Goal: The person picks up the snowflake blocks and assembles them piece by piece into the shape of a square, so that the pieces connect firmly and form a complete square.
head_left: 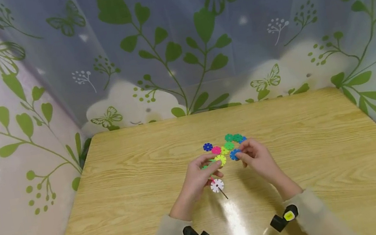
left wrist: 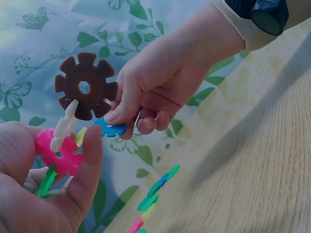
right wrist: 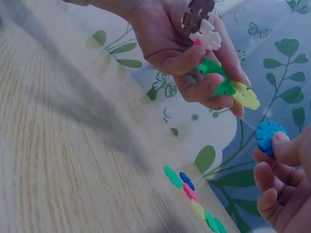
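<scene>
My left hand [head_left: 196, 177] grips a chain of notched plastic snowflake discs slotted together. In the left wrist view, a brown disc [left wrist: 86, 86] stands at one end, followed by a white disc [left wrist: 64, 127] and a pink disc [left wrist: 68, 162]. Green pieces [right wrist: 214, 70] show among the fingers in the right wrist view, and a yellow disc [right wrist: 246, 96] sticks out at the other end. Thumb and fingers of my right hand [head_left: 261, 159] pinch a blue disc [right wrist: 268, 137], held a short gap from the yellow one. The left fingers partly hide the chain's middle.
Loose discs lie on the wooden table [head_left: 133, 215] beyond the hands: a dark blue disc [head_left: 208, 146], a pink disc [head_left: 215, 150] and several green ones, including a green disc [head_left: 229, 137]. A patterned curtain [head_left: 162, 55] hangs behind the table and at both sides.
</scene>
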The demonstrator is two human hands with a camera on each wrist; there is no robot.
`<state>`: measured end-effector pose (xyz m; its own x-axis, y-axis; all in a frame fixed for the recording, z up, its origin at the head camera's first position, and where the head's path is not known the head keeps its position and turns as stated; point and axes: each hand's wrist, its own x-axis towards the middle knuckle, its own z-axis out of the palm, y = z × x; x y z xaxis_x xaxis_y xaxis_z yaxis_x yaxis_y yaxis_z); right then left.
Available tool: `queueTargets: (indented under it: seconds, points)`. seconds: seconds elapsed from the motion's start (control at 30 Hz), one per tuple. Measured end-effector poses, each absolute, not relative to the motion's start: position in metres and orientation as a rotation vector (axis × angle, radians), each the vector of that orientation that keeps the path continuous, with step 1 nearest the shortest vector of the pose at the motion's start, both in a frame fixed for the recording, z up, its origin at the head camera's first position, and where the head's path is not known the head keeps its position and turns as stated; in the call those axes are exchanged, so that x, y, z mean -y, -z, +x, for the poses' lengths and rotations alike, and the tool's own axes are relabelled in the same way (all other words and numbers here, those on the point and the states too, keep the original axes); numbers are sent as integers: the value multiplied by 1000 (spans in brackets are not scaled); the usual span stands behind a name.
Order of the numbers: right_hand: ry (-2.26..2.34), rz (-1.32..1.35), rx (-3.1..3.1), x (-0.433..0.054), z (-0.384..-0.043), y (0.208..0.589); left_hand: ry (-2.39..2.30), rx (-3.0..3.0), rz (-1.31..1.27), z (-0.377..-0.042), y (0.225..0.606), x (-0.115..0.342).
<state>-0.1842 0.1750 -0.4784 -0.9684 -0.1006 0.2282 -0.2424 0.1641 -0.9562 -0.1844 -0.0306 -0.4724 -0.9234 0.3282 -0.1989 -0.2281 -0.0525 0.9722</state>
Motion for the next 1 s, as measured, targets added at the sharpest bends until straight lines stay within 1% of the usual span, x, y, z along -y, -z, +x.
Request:
queueTargets:
  seconds: [0.5, 1.0]
  points:
    - [-1897, 442, 2356, -157, -166, 446, -2001, -1889, 151, -183, 469, 28]
    - [-1726, 619, 2147, -144, -165, 459, -2003, -1947, 217, -182, 468, 25]
